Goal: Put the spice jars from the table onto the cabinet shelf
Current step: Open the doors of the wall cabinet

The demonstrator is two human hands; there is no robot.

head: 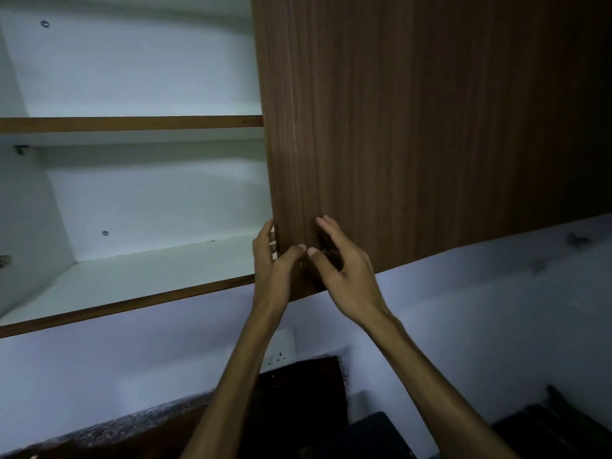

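No spice jar shows in this view. The wall cabinet stands open on its left half, with a white lower shelf (149, 279) and an upper shelf (132, 123), both bare. A brown wood door (414, 127) covers the right half. My left hand (275, 270) grips that door's lower left edge, fingers curled behind it and thumb on the front. My right hand (344, 273) is just beside it at the door's face, fingers loosely bent and holding nothing, its thumb tip close to my left thumb.
Below the cabinet is a pale wall with a white socket (281, 351). A dark board (298, 392) leans under it, and dark shapes (546, 425) lie at the lower right. A speckled counter edge (116, 425) runs along the bottom left.
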